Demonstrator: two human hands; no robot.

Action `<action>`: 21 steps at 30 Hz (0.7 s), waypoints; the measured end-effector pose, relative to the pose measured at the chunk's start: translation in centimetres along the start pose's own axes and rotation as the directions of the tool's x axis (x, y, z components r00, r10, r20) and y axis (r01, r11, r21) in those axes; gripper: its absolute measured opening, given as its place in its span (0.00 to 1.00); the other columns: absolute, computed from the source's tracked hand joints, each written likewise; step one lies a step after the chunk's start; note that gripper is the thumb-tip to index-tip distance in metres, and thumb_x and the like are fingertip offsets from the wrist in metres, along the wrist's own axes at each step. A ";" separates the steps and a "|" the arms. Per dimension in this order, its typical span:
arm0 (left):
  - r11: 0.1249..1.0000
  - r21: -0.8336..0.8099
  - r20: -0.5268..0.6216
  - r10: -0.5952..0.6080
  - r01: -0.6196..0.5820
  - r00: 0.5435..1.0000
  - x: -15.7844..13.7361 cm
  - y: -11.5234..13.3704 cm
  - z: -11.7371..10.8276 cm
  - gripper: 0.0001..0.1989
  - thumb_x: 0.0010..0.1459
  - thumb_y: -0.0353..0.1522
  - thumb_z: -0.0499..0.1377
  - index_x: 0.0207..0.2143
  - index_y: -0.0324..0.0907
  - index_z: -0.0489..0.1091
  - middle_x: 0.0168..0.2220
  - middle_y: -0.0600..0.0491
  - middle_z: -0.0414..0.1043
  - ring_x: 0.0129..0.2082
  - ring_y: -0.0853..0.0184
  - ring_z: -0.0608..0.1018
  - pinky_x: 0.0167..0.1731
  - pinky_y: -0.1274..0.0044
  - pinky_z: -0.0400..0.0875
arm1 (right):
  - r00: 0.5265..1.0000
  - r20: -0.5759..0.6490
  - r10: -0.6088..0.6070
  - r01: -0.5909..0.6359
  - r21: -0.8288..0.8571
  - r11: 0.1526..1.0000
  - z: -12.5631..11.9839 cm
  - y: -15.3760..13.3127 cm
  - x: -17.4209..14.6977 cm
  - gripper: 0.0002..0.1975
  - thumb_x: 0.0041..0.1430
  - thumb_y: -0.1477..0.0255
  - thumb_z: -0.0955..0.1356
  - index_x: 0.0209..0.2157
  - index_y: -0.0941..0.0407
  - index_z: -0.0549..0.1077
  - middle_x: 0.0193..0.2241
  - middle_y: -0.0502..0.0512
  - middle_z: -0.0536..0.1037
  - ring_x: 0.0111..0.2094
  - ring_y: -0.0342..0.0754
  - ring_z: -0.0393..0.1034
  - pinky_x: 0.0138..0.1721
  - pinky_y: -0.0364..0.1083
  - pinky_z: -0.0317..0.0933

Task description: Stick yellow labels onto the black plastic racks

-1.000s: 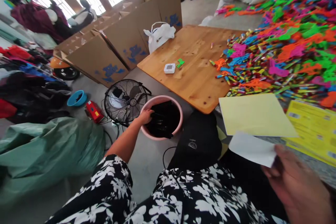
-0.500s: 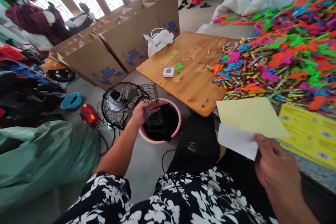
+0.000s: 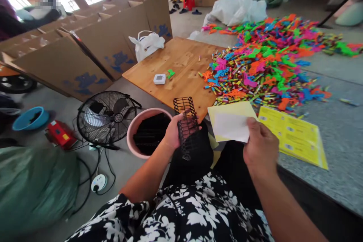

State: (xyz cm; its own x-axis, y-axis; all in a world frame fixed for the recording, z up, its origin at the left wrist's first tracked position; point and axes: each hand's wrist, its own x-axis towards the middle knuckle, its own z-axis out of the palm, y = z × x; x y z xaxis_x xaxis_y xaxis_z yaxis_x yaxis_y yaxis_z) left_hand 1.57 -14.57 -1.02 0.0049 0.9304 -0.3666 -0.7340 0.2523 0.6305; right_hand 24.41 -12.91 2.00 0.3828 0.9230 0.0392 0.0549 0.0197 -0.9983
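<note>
My left hand (image 3: 173, 131) is closed on a black plastic grid rack (image 3: 185, 115), held tilted above my lap. Behind its openings, the fingers show through. My right hand (image 3: 259, 141) pinches a white sheet of paper (image 3: 230, 125) by its right edge. Beneath that sheet is a pale yellow sheet (image 3: 241, 107), close to the table corner. To the left of the rack stands a pink tub (image 3: 132, 141) with more black plastic pieces inside. A printed yellow sheet (image 3: 295, 136) lies right of my right hand.
A wooden board table (image 3: 187, 60) bears a small white device (image 3: 159, 79) and a green toy gun (image 3: 170, 73). Colourful toy guns (image 3: 266, 64) and small tubes lie heaped at right. A black fan (image 3: 110, 117), a red box (image 3: 61, 135) and cardboard boxes (image 3: 93, 60) are at left.
My left hand has lifted the rack away from over the tub, rightward to above my lap. The papers in my right hand have come nearer to the rack. The view has turned right.
</note>
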 end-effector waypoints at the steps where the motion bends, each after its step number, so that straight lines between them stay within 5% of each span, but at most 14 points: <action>1: 1.000 0.013 -0.004 -0.016 0.016 1.000 0.0 -0.5 0.7 0.24 0.63 0.45 0.58 0.56 0.42 0.72 0.47 0.43 0.81 0.47 0.53 0.84 0.53 0.57 0.77 | 0.986 -0.059 -0.154 0.147 -0.112 0.983 0.2 0.3 0.1 0.19 0.62 0.53 0.72 0.32 0.56 0.78 0.24 0.49 0.75 0.27 0.45 0.70 0.31 0.45 0.67; 3: 0.997 0.039 -0.013 -0.068 0.069 0.998 -0.1 -1.7 1.9 0.27 0.64 0.52 0.56 0.55 0.43 0.72 0.46 0.43 0.82 0.45 0.54 0.84 0.50 0.59 0.78 | 0.886 -0.039 -0.461 0.435 -0.274 0.858 0.8 0.6 0.3 0.14 0.68 0.59 0.69 0.38 0.55 0.81 0.33 0.53 0.80 0.36 0.49 0.75 0.43 0.49 0.70; 5: 0.987 0.039 -0.002 -0.155 0.154 0.988 -0.4 -2.9 2.9 0.31 0.64 0.57 0.54 0.55 0.42 0.73 0.46 0.42 0.82 0.45 0.53 0.84 0.50 0.60 0.78 | 0.717 0.079 -0.692 0.678 -0.306 0.668 1.4 0.8 0.6 0.09 0.69 0.65 0.68 0.41 0.53 0.81 0.38 0.56 0.82 0.42 0.51 0.77 0.49 0.52 0.70; 7: 0.967 0.019 0.018 -0.256 0.256 0.966 -0.7 -3.7 3.6 0.35 0.63 0.59 0.52 0.54 0.42 0.74 0.45 0.41 0.82 0.46 0.52 0.84 0.50 0.60 0.78 | 0.553 0.211 -0.806 0.821 -0.302 0.484 1.9 0.8 0.9 0.06 0.68 0.70 0.69 0.44 0.52 0.80 0.41 0.57 0.82 0.45 0.52 0.77 0.50 0.53 0.71; 9: 0.940 -0.002 0.033 -0.342 0.342 0.939 -1.1 -4.0 3.9 0.35 0.63 0.60 0.51 0.53 0.42 0.75 0.45 0.41 0.82 0.46 0.51 0.83 0.50 0.59 0.77 | 0.450 0.312 -0.836 0.881 -0.309 0.359 2.1 0.7 1.0 0.09 0.67 0.72 0.71 0.47 0.51 0.79 0.42 0.57 0.82 0.46 0.53 0.77 0.50 0.54 0.72; 15: 0.894 -0.011 0.003 -0.447 0.447 0.895 -1.4 -3.4 3.7 0.36 0.62 0.61 0.50 0.49 0.42 0.77 0.39 0.43 0.83 0.43 0.50 0.84 0.47 0.62 0.78 | 0.274 0.453 -0.849 0.957 -0.214 0.194 1.9 1.3 0.2 0.16 0.63 0.74 0.74 0.52 0.51 0.76 0.43 0.57 0.82 0.46 0.53 0.75 0.49 0.52 0.73; 21: 0.880 -0.003 -0.025 -0.476 0.476 0.879 -1.3 -3.6 3.6 0.39 0.63 0.62 0.46 0.50 0.41 0.78 0.36 0.43 0.83 0.42 0.50 0.84 0.42 0.65 0.79 | 0.256 0.527 -0.811 0.967 -0.136 0.217 2.2 2.4 -0.7 0.16 0.62 0.74 0.75 0.51 0.51 0.77 0.44 0.56 0.82 0.46 0.52 0.75 0.48 0.51 0.73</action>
State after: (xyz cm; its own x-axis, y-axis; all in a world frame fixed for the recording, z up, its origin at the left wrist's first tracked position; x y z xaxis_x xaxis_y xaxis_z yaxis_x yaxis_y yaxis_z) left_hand 6.67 -15.68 -0.31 0.3361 0.6914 -0.6396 -0.6452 0.6637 0.3784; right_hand 22.26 -12.69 -0.50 -0.4326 0.4226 0.7964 0.5070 0.8445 -0.1727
